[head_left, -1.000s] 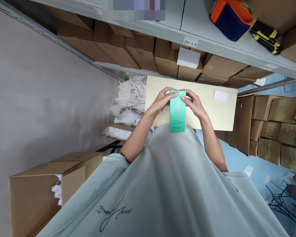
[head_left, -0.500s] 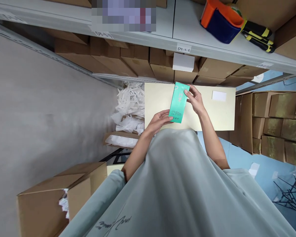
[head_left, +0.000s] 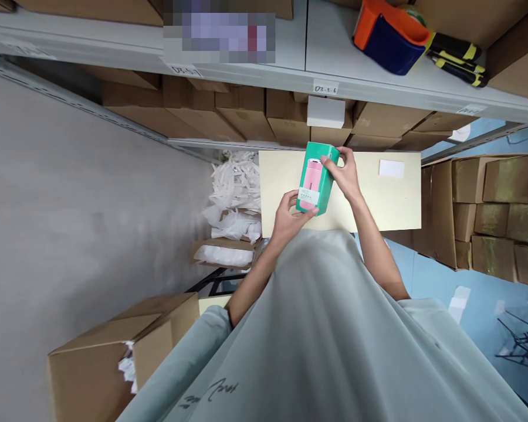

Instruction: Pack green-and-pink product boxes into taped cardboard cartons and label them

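Observation:
Between my two hands is a green product box (head_left: 312, 176), tilted a little, with a picture of a pink device on the face turned up to me. Its lower left corner is gripped by my left hand (head_left: 290, 217), thumb along the bottom edge. My right hand (head_left: 344, 176) holds the upper right side, the thumb lying over the front face. Below the box is a cream tabletop (head_left: 378, 205). A white card or label (head_left: 391, 169) lies on it, right of my right hand.
Brown cartons (head_left: 242, 111) and a small white box (head_left: 326, 112) line the shelf ahead. An orange and blue holder (head_left: 391, 38) sits above, beside yellow-black cutters (head_left: 460, 61). White paper scraps (head_left: 235, 181) are at left, an open carton (head_left: 88, 375) lower left, stacked cartons (head_left: 506, 205) right.
The box has been turned in my hands, from a plain green face with text to the face with the pink device. Both hands stay on it.

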Demonstrator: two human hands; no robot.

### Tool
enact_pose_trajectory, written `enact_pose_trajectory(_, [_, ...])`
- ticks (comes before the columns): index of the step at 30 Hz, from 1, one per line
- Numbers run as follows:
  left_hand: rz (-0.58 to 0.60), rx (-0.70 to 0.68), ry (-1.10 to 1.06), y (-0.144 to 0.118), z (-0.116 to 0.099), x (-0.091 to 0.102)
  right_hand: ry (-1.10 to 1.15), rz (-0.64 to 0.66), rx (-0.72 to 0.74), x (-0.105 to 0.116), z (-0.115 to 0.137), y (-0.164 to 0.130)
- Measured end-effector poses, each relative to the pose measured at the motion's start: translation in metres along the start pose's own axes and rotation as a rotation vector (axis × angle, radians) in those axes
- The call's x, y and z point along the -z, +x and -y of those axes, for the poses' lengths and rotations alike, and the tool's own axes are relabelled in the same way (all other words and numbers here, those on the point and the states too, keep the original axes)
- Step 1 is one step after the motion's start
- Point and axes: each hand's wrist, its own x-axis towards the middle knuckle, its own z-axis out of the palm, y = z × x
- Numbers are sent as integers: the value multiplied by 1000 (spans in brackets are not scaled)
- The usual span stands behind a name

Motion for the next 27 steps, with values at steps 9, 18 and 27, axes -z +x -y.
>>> enact_pose_trajectory(9, [304, 310, -346, 3, -4, 33, 149, 168, -143, 7, -1, -17])
enact_pose_trajectory(18, [-24, 39, -34, -2, 3, 10, 4, 165, 61, 9, 7, -12])
enact_pose_trajectory(27, [144, 89, -191, -9, -5, 8, 57, 149, 22, 6, 13, -12])
